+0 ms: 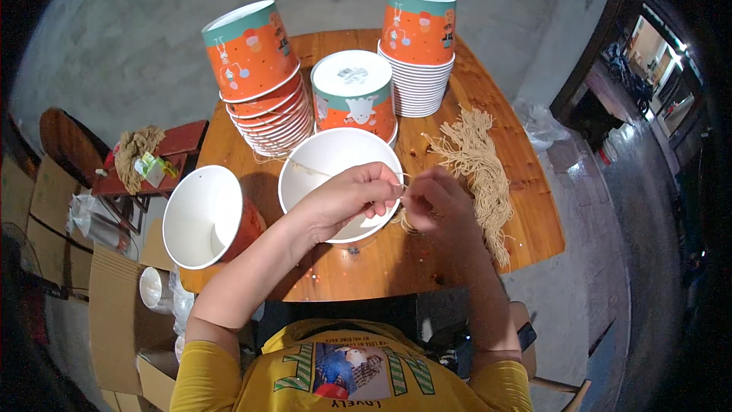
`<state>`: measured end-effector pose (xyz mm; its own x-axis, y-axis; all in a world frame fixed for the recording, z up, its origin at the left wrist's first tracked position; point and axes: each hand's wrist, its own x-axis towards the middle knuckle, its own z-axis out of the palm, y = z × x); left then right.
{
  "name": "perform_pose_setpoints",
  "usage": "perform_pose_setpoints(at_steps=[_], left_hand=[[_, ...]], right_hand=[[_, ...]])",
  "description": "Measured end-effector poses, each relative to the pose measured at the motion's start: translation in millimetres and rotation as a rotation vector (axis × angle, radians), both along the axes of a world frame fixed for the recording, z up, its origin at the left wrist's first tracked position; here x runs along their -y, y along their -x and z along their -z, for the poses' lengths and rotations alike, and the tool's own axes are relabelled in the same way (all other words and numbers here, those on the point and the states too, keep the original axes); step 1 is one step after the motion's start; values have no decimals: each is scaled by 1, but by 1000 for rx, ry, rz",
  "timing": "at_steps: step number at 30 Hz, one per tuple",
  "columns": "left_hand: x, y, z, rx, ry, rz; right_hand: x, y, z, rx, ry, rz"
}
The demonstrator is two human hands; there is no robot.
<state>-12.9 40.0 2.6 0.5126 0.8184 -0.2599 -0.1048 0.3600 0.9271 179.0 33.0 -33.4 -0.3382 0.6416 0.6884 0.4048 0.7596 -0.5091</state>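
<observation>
My left hand (357, 197) and my right hand (441, 202) meet over the near right rim of an upright paper bucket (324, 154) with a white inside. Both are closed in a pinch on a thin beige string (306, 168), which also trails left across the bucket's mouth. Where it passes between my fingertips, the string is partly hidden. A second upright bucket (188, 221), white inside with an orange outer wall, leans at the table's left edge. Right of my right hand lies a thick bundle of beige strings (482, 175).
Upside-down stacks of orange and green buckets stand at the back left (252, 53), in the back middle (352, 99) and at the back right (421, 30) of the wooden table (526, 233). A red stool (171, 175) and an open cardboard box (114, 301) are on the left.
</observation>
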Motion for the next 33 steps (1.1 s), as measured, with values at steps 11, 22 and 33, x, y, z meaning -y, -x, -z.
perform_pose_setpoints(at_steps=[11,22,33], left_hand=[[-5,-7,0,-31,117,28],[10,-3,-1,-173,-223,184],[5,-3,-6,-150,-196,205]], right_hand=[[14,6,7,-339,696,-46],[13,2,4,-621,1022,-205],[19,5,6,-778,1142,-176]])
